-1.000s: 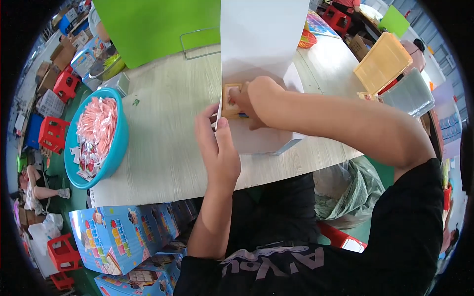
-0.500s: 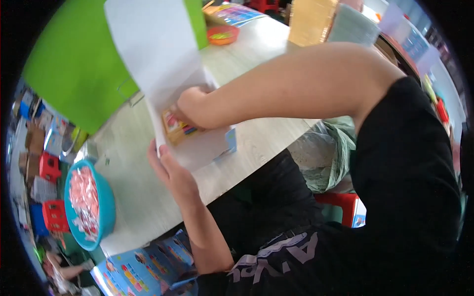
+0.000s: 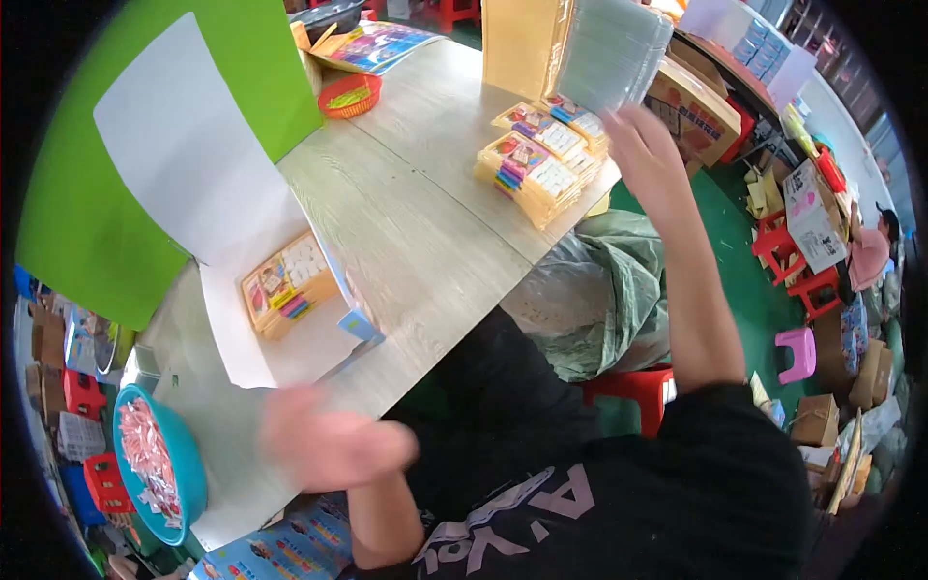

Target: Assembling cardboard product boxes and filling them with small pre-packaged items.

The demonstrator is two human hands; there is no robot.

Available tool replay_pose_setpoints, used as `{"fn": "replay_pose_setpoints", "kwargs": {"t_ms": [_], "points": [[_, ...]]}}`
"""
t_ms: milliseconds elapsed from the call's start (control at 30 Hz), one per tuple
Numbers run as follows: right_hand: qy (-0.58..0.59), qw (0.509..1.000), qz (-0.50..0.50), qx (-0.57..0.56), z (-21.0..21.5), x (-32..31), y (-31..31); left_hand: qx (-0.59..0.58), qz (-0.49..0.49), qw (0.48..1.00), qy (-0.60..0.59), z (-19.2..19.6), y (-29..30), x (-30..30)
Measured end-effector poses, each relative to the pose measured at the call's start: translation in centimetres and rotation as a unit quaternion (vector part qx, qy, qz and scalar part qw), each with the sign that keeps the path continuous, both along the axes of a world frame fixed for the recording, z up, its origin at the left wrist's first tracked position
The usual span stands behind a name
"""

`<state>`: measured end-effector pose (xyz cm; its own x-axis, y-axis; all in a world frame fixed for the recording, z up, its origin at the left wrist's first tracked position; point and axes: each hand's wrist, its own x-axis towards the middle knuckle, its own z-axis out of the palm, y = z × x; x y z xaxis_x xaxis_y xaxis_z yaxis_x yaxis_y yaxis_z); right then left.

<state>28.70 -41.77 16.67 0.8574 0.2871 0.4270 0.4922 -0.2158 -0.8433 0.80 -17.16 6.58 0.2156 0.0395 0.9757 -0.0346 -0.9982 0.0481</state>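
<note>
An open white cardboard box [image 3: 232,333] stands on the table, its large lid flap [image 3: 184,135] raised. Inside lies a stack of yellow-edged packs [image 3: 295,280] with colourful labels and white pieces. My left hand [image 3: 333,440] is just off the box's near edge, apart from it; motion smears its fingers. At the far right of the table, my right hand [image 3: 643,155] is raised beside piles of similar yellow packs [image 3: 541,174]. Its fingers look stretched out, with nothing visible in them.
A turquoise basin [image 3: 198,464] of small pink wrapped packets is at the left. A green panel [image 3: 87,193] rises behind the box. Also here are an orange basket [image 3: 367,101], clear plastic trays [image 3: 614,53], a green bag [image 3: 623,290] and a red stool [image 3: 628,391].
My right hand has left the box and swung right to the piled packs. My left hand has let go of the box's side and drawn back toward me. The view has shifted right.
</note>
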Motion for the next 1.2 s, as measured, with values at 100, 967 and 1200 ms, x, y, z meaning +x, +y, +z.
{"fn": "replay_pose_setpoints", "kwargs": {"t_ms": [100,967,1200], "points": [[0.203,0.975,-0.083,0.046,-7.6,0.4,-6.2,0.058,-0.2,0.969,0.133,4.8,-7.4,10.8],[0.345,0.938,0.028,0.005,-11.8,-4.6,-2.0,-0.44,-0.158,0.786,0.405,-3.2,-6.5,19.5],[0.041,0.956,0.269,-0.111,-8.4,-1.6,0.2,-0.625,-0.401,0.65,0.161,-3.3,-5.9,11.3]]}}
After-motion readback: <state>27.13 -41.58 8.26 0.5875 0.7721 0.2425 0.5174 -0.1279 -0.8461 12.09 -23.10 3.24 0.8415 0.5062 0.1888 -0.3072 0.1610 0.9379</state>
